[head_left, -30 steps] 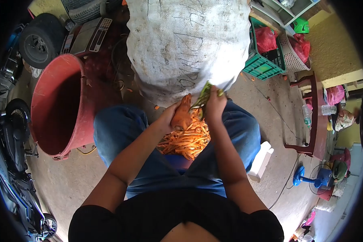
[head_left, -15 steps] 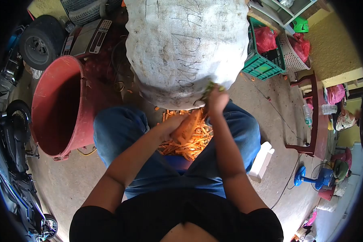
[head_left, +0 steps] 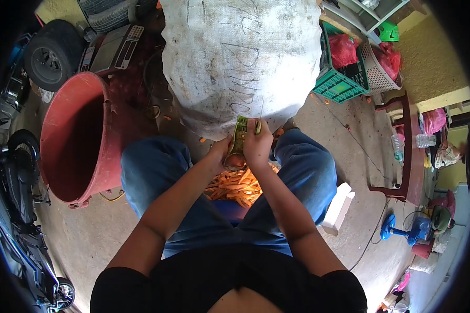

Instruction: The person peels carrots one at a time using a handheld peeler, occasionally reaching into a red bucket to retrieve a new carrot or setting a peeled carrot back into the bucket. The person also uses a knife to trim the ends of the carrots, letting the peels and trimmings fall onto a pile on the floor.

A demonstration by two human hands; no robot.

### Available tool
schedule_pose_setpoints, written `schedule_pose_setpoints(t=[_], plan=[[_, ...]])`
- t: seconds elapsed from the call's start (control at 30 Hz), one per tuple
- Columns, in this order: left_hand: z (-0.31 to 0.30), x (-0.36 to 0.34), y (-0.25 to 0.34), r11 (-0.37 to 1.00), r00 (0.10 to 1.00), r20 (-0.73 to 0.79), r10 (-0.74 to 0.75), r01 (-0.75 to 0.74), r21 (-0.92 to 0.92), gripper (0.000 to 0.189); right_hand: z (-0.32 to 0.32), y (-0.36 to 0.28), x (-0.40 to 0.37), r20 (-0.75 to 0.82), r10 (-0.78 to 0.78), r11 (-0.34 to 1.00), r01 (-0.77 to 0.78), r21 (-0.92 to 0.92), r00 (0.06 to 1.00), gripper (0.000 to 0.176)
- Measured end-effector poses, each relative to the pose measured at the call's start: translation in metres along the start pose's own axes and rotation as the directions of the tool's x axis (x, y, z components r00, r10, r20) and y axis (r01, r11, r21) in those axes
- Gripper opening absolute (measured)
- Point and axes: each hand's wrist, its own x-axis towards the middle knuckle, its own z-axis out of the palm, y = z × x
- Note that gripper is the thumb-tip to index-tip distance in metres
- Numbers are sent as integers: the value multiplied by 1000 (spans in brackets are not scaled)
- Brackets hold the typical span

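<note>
Knees in blue jeans (head_left: 156, 172) stand wide apart at the near side, and between them is a narrow gap filled by a heap of orange peels (head_left: 237, 188). This gap is closed on both sides by the thighs, so the only room for the hands is up and down over the heap. Bare concrete floor (head_left: 89, 229) is open to the left of the left knee. A white block (head_left: 338, 208) lies just beside the right leg.

Both forearms go forward from the body and meet over the far edge of the heap. The left hand (head_left: 220, 150) is curled closed around a carrot (head_left: 235, 161). The carrot is between the two hands, with its round cut end turned to the camera, touching the fingers of both. The right hand (head_left: 257, 146) is bent at the wrist, fingers folded tight on a green tool (head_left: 240, 131) that stands above the carrot. I cannot tell which kind of tool it is.

Directly behind the hands a big white sack (head_left: 240, 57) rises, very near to the knuckles. A red tub (head_left: 73, 135) stands open near the left knee. Farther away are a green crate (head_left: 342, 83) at the right and a tyre (head_left: 49, 49) at the left.
</note>
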Motion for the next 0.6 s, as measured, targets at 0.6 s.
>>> schedule_pose_setpoints(t=[0.6], plan=[[-4, -5, 14, 989, 994, 105, 22, -37, 140, 34, -13, 17, 23, -42, 150, 978, -142, 152, 988, 25]])
